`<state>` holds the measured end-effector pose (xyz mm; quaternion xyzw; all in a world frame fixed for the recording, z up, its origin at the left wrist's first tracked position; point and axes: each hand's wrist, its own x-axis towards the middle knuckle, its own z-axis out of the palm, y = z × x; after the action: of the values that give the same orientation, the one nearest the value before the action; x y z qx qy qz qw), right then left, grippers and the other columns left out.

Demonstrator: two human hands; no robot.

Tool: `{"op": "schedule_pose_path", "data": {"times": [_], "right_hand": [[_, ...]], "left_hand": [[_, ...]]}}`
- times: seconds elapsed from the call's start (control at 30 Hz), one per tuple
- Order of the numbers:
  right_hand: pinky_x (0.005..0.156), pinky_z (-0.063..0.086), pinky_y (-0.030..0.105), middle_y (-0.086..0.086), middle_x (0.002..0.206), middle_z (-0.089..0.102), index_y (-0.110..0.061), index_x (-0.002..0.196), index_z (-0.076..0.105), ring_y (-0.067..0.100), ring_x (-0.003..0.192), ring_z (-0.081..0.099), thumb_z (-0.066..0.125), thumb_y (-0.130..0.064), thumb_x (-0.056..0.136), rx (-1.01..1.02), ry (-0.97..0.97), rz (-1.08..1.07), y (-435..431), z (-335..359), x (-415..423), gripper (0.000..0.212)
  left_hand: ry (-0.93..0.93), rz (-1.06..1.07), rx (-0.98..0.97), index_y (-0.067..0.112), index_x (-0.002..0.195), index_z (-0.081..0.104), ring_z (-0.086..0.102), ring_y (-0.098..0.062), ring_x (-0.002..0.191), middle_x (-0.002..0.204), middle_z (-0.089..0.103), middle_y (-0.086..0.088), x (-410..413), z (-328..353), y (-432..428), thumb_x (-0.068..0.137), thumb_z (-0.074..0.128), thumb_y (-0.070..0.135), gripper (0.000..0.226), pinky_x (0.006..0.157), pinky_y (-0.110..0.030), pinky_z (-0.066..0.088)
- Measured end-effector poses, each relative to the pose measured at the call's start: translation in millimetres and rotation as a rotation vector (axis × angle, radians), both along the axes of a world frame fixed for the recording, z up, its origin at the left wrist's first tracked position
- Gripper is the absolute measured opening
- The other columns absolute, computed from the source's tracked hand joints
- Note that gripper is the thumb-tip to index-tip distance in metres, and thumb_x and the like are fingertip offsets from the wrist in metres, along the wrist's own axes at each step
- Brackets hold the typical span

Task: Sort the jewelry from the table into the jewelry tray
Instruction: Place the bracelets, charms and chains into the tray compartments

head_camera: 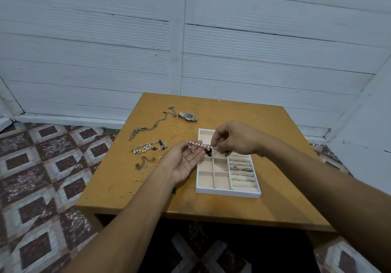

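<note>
- The pearl strand (201,145) is stretched level in the air over the far left corner of the tray (228,192), one end in each hand.
- The right hand (234,138) is palm down with its fingers curled, pinching the strand's right end at the fingertips.
- The left hand (183,162) is palm up with its fingers loosely spread. It holds the left end at the thumb tip, and a small clasp dangles below.
- The tray is white with a beige lining. Rings (241,168) sit in the roll slots on its right side, and a dark piece (208,152) lies in a compartment under the strand.
- No readable writing shows. The watch (188,116) dial is too small to read, and a black mark on the table (275,166) near the left wrist is unclear.
- Left of the tray lie a long chain (152,124), a pearl chain (148,146) and a gold chain (146,164), well apart from the watch at the back.
- There is bare tabletop to the right of the tray and behind it. The tray's near rim is close to the front edge.
- Both forearms reach in from the front edge.
</note>
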<state>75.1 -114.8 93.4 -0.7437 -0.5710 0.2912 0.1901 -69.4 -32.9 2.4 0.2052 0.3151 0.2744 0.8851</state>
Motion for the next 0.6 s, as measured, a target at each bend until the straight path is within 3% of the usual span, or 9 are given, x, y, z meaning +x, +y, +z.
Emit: {"op": "schedule_pose_path", "data": {"times": [0.1, 0.27, 0.37, 0.47, 0.6], "right_hand": [[0.069, 0.055, 0.024, 0.001, 0.073, 0.068, -0.007, 0.09, 0.072, 0.014, 0.067, 0.065, 0.064, 0.002, 0.084, -0.026, -0.03, -0.015, -1.6, -6.9, 0.4, 0.013], [0.072, 0.053, 0.023, 0.007, 0.085, 0.073, -0.013, 0.09, 0.072, 0.013, 0.072, 0.068, 0.064, 0.002, 0.083, -0.029, -0.079, 0.004, -0.2, -7.6, -2.2, 0.019], [0.066, 0.052, 0.019, 0.002, 0.088, 0.074, -0.018, 0.086, 0.071, 0.01, 0.069, 0.067, 0.061, 0.003, 0.082, -0.001, -0.152, 0.041, 4.8, -4.3, -7.3, 0.024], [0.052, 0.041, 0.003, 0.002, 0.096, 0.072, -0.015, 0.094, 0.069, -0.003, 0.057, 0.056, 0.06, 0.003, 0.081, 0.038, -0.23, 0.07, 10.1, -3.7, -12.7, 0.024], [0.055, 0.037, 0.007, 0.002, 0.102, 0.067, -0.011, 0.109, 0.063, 0.011, 0.079, 0.055, 0.061, 0.0, 0.082, 0.117, -0.307, 0.06, 16.4, -10.0, -17.4, 0.029]], "left_hand": [[0.007, 0.016, 0.009, -0.005, 0.116, 0.056, 0.065, -0.03, 0.104, 0.109, 0.068, -0.019, 2.1, 0.7, -1.3, 0.097, 0.048, 0.01, 0.025, 0.08, -0.037, 0.057], [0.052, 0.01, 0.083, -0.002, 0.106, 0.057, 0.068, -0.028, 0.094, 0.106, 0.068, -0.018, 4.6, 5.3, -3.8, 0.098, 0.047, 0.011, 0.018, 0.077, -0.037, 0.059], [0.109, -0.004, 0.154, -0.001, 0.103, 0.059, 0.068, -0.028, 0.094, 0.104, 0.068, -0.018, 6.8, 6.6, -4.3, 0.098, 0.047, 0.012, 0.018, 0.082, -0.037, 0.056], [0.149, -0.026, 0.209, -0.001, 0.104, 0.06, 0.069, -0.029, 0.089, 0.097, 0.069, -0.019, 8.7, 7.0, -6.2, 0.097, 0.048, 0.011, 0.018, 0.079, -0.038, 0.057], [0.197, -0.065, 0.285, -0.005, 0.105, 0.061, 0.068, -0.03, 0.087, 0.094, 0.068, -0.02, 8.1, 8.8, -11.4, 0.096, 0.049, 0.007, 0.02, 0.084, -0.039, 0.056]]}}
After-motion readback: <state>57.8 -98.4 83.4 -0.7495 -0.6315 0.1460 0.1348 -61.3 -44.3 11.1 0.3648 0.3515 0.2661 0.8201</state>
